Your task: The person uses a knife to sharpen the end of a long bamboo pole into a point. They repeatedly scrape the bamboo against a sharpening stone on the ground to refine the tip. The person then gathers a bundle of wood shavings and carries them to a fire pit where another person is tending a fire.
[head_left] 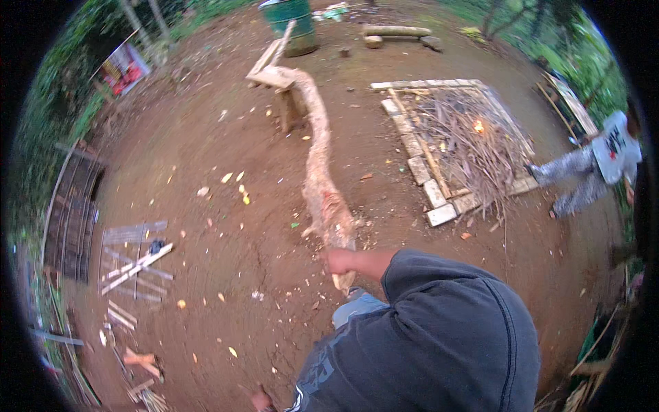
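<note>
A long, crooked log (317, 137), stripped of bark and pale reddish, runs from a wooden stand (287, 110) at the far end toward my feet. Around its near end my right hand (337, 261) is closed, with a pale tip of wood showing just below the fist. My left hand (261, 399) hangs low at the bottom edge, away from the log. It looks empty, one finger stretched out, though it is small and blurred. My dark shirt sleeve (446, 295) covers much of the lower right.
Right of the log, a block-edged fire pit (416, 170) holds dry sticks (473, 151) and a small flame (478, 126). Another person (604, 161) stands beside it. A green drum (292, 27) is behind. Wooden strips (137, 268) and a dark slatted panel (72, 206) lie left.
</note>
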